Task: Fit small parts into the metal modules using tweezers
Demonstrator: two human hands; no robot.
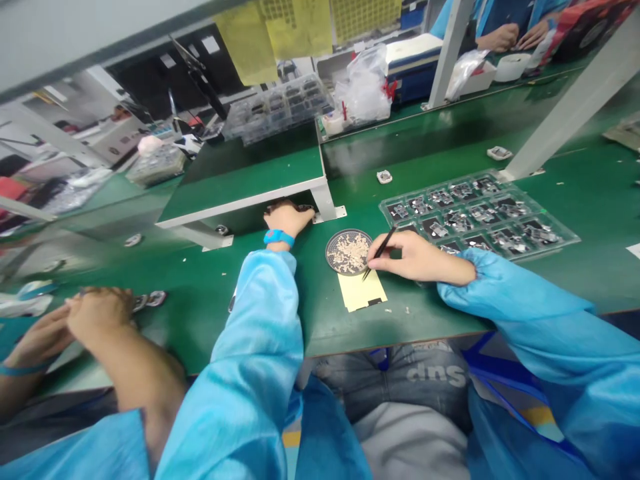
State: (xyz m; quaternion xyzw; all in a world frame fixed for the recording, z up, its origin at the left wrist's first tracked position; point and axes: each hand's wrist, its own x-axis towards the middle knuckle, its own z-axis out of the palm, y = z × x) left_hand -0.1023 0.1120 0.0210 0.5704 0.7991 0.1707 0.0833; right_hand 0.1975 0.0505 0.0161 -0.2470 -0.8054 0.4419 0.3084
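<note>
My right hand (407,257) pinches black tweezers (384,244), their tips pointing down over a yellow paper (361,293). Just left of it lies a round dark dish (329,253) scattered with many small beige pieces (351,251). My left hand (289,219), with a blue wristband (279,237), reaches beneath the low green shelf (250,183). Its fingers are mostly hidden in the shadow there, so what they touch is unclear. Right of my right hand is a clear compartment tray (560,230) holding small metallic and black parts.
At left, a co-worker's hands (100,313) are near small parts (150,300). White shelf posts (575,100) rise from the green bench (310,327). A small white part (384,177) lies behind the dish. Stacked clear trays (280,107) stand on the shelf. Another person's hands (515,37) show far right.
</note>
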